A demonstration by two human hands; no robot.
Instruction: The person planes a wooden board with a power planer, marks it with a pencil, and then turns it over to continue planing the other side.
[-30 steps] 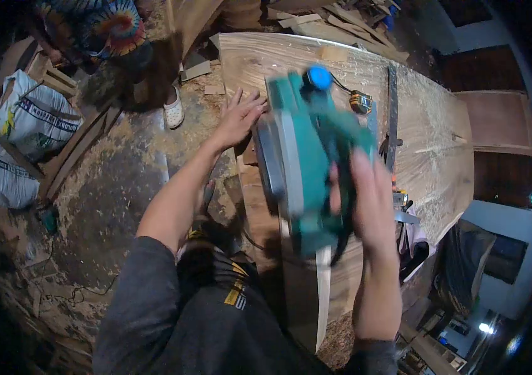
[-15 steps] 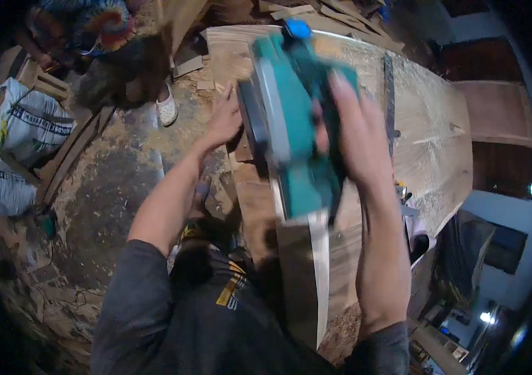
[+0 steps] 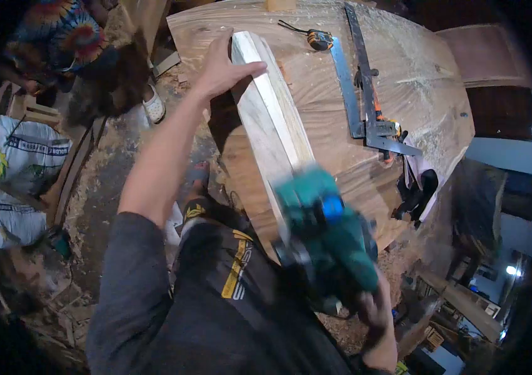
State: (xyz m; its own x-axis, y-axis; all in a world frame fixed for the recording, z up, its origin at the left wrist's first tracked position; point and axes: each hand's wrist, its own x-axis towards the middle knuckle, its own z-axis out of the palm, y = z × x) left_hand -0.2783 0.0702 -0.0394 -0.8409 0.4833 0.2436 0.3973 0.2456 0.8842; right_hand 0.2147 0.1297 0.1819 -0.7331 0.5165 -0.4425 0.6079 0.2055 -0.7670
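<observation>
My left hand [image 3: 225,70] grips the far end of a long pale timber piece [image 3: 266,115], its thumb across the top face and its fingers along the left side. The timber lies lengthwise on a broad wooden slab. At its near end, close to my body, a green electric planer [image 3: 325,222] with a blue knob overlaps it, smeared by motion. My right hand [image 3: 375,306] is wrapped round the rear of the planer, with part of its fingers hidden behind the tool.
On the wide wooden slab [image 3: 425,106] lie a tape measure [image 3: 320,40], metal squares [image 3: 345,87] and a dark strap-like bundle [image 3: 422,184]. Shavings are scattered about. White sacks [image 3: 35,147] stand at the left, near a person in a tie-dye shirt [image 3: 72,37].
The planer in my right hand has come back from the far end toward my body. My left hand now grasps the timber's far end. The view has shifted, showing the measuring tools.
</observation>
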